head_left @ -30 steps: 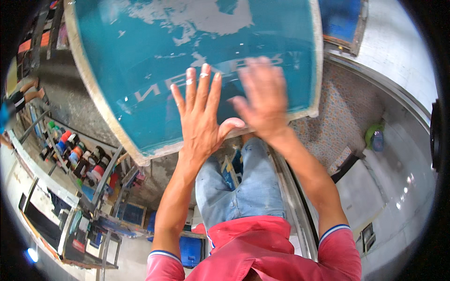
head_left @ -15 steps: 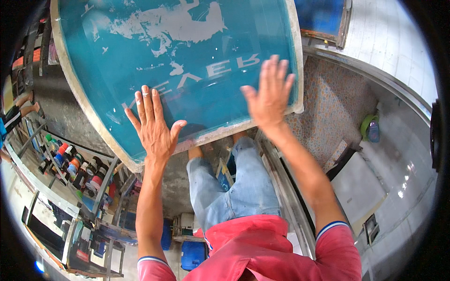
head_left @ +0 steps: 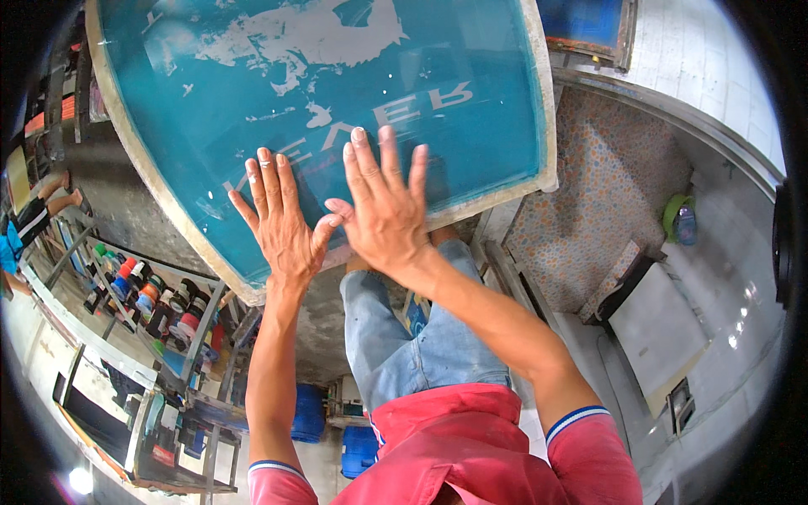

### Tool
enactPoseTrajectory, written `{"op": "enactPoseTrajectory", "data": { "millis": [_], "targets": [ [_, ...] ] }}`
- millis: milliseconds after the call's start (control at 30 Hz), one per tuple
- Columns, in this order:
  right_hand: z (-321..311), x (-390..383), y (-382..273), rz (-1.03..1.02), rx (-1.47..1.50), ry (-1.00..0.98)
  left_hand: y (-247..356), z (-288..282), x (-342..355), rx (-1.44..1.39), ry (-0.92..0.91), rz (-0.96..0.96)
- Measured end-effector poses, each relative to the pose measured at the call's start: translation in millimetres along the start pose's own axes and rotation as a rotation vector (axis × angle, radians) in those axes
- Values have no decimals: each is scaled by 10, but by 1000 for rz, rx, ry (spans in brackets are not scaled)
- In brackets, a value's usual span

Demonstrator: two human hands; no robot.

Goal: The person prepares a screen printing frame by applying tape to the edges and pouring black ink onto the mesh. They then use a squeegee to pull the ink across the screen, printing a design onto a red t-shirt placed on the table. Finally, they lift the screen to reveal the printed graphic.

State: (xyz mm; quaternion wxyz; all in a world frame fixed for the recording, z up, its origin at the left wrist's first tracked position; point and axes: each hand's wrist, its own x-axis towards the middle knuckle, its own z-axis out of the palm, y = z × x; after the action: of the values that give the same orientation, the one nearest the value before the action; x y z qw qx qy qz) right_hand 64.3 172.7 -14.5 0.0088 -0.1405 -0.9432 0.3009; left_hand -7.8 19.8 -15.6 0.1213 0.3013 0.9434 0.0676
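A large printing screen with a pale frame (head_left: 156, 219) and teal mesh fills the upper part of the head view, tilted in front of me; pale worn patches and mirrored lettering show on the mesh. My left hand (head_left: 282, 223) lies flat on the mesh near the lower frame edge, fingers spread. My right hand (head_left: 383, 206) lies flat beside it, thumb touching the left thumb, fingers spread over the lettering. Neither hand holds anything. My jeans and red shirt show below.
Several ink bottles (head_left: 143, 290) stand on a metal rack at lower left. Blue crates (head_left: 307, 412) sit on the floor. A patterned mat (head_left: 589, 194) and a white board (head_left: 661, 328) lie at right, with a green container (head_left: 677, 219). Another person's arm (head_left: 50, 198) is at far left.
Both hands slid over the mesh: they were together, spread apart half a second ago, and now are side by side again near the screen's lower middle. The screen shifted slightly in view.
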Motion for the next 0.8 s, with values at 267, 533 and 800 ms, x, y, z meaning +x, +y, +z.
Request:
{"op": "enactPoseTrajectory", "data": {
  "millis": [267, 533, 800],
  "targets": [
    [32, -29, 158, 284, -183, 121, -6, -8, -2, 40, -28, -9],
    [-223, -105, 551, 230, -472, 83, -60, -84, -34, -49, -61, -5],
    [-215, -99, 334, 141, -346, 84, -86, -56, -44, -84, -54, 28]
  ]
}}
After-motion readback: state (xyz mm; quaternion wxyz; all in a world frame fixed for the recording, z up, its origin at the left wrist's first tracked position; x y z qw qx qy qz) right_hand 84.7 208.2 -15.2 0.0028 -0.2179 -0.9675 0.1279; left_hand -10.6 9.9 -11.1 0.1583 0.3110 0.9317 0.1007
